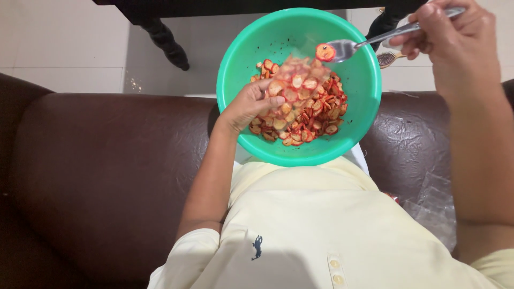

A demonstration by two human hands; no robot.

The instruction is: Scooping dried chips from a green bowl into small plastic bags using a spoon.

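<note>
A green plastic bowl (238, 64) rests on my lap, holding a heap of red-coated chips (316, 115). My left hand (249, 104) reaches into the bowl and grips a clear plastic bag (300, 85) partly filled with the same chips, held upright over the heap. My right hand (452, 40) is raised at the upper right and holds a metal spoon (369, 40). The spoon's tip carries one red chip (325, 52), hovering just above the bag's open top.
I sit on a dark brown leather sofa (107, 171). Crumpled clear plastic (433, 206) lies on the seat to my right. Dark turned table legs (163, 40) stand on the white tiled floor ahead. A small brush (390, 57) lies on the floor beyond the bowl.
</note>
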